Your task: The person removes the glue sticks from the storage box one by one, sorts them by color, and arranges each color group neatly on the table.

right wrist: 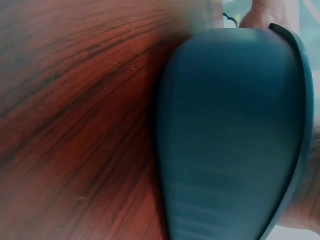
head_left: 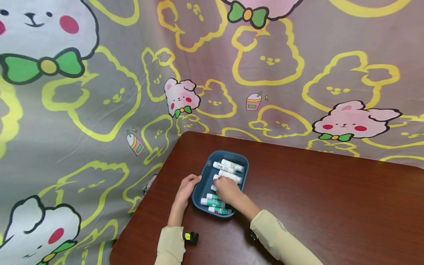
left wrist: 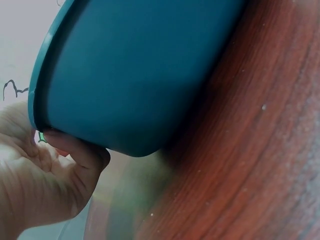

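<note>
A dark blue rectangular bin (head_left: 205, 172) stands on the table, holding several white-capped sticks that look like glue sticks. Green-labelled glue sticks (head_left: 212, 202) lie at its near end, mostly white ones (head_left: 230, 177) toward the far end. My left hand (head_left: 186, 189) holds the bin's left edge; in the left wrist view its thumb (left wrist: 82, 150) lies against the outer wall. My right hand (head_left: 228, 189) reaches over the right rim, fingers curled down around a glue stick whose white cap (head_left: 216, 176) shows beside them. Its fingertips are hidden. The right wrist view mostly shows the bin's outer wall (right wrist: 230, 125).
The brown wooden table (head_left: 318, 195) extends far to the right of the bin. Patterned cloth (head_left: 278, 92) hangs along its left and back edges. Dark wrist cameras (head_left: 191, 237) are strapped near both sleeves.
</note>
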`<action>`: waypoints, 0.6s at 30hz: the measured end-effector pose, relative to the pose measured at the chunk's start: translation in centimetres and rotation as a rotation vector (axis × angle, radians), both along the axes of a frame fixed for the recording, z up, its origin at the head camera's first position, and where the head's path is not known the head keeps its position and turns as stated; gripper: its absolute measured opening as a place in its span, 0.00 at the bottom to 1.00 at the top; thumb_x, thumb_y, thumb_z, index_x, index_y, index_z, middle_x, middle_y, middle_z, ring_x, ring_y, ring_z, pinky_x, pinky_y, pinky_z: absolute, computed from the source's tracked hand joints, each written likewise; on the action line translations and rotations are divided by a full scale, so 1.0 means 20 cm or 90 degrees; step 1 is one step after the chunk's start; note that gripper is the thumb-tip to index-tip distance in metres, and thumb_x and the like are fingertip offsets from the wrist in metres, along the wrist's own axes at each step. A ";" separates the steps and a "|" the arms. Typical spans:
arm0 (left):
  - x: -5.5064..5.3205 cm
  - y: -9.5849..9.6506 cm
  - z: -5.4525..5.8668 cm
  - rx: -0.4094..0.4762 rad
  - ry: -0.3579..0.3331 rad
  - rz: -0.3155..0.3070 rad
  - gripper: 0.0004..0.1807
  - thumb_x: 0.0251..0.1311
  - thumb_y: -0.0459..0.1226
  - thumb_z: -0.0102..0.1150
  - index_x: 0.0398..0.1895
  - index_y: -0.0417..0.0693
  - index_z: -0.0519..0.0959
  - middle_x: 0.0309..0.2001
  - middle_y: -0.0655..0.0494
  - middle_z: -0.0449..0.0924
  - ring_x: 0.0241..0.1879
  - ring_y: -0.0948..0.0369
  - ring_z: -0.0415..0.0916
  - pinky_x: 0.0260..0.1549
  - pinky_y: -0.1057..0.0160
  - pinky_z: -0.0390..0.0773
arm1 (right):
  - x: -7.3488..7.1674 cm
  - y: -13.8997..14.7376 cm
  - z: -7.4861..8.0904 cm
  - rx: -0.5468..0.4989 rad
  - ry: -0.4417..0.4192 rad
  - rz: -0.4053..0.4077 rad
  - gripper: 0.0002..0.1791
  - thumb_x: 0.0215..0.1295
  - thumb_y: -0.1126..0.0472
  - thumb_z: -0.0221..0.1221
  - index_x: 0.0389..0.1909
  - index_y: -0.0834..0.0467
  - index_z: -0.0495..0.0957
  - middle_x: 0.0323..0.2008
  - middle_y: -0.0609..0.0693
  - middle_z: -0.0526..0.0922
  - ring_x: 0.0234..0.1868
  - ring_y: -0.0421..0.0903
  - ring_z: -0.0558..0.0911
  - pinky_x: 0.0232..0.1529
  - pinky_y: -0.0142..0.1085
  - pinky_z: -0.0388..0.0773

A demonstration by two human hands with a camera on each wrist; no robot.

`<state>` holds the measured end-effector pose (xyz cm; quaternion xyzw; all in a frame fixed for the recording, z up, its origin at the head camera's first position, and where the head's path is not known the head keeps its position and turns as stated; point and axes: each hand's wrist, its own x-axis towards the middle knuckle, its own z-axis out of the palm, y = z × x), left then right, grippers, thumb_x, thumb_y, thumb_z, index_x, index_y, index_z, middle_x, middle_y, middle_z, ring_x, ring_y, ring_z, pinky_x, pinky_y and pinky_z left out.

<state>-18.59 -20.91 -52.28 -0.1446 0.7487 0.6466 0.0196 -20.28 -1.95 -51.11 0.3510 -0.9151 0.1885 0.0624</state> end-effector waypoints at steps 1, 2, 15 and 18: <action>0.00 0.00 0.00 -0.001 -0.001 0.000 0.15 0.72 0.39 0.59 0.36 0.31 0.80 0.32 0.49 0.78 0.35 0.56 0.73 0.38 0.59 0.70 | 0.00 0.00 0.00 0.008 0.008 0.000 0.07 0.52 0.73 0.69 0.29 0.62 0.81 0.24 0.57 0.79 0.28 0.56 0.82 0.28 0.48 0.80; 0.00 0.00 0.00 -0.003 -0.001 0.000 0.16 0.72 0.39 0.59 0.36 0.31 0.80 0.32 0.49 0.78 0.35 0.55 0.73 0.38 0.59 0.70 | 0.00 0.00 -0.01 0.016 0.018 -0.002 0.07 0.52 0.73 0.69 0.29 0.62 0.81 0.25 0.57 0.79 0.28 0.56 0.82 0.28 0.48 0.80; -0.01 -0.01 -0.01 -0.010 0.001 -0.003 0.16 0.73 0.38 0.58 0.37 0.28 0.78 0.32 0.45 0.77 0.37 0.53 0.73 0.39 0.59 0.69 | -0.01 0.02 -0.01 0.016 -0.010 0.027 0.10 0.52 0.71 0.71 0.25 0.59 0.78 0.24 0.54 0.77 0.29 0.53 0.81 0.29 0.46 0.79; 0.00 0.00 -0.01 -0.011 -0.002 0.006 0.16 0.72 0.39 0.60 0.37 0.31 0.80 0.32 0.49 0.78 0.37 0.56 0.73 0.40 0.59 0.69 | -0.02 0.03 0.01 -0.022 -0.035 0.036 0.14 0.53 0.72 0.71 0.23 0.57 0.74 0.23 0.52 0.74 0.28 0.52 0.79 0.28 0.45 0.77</action>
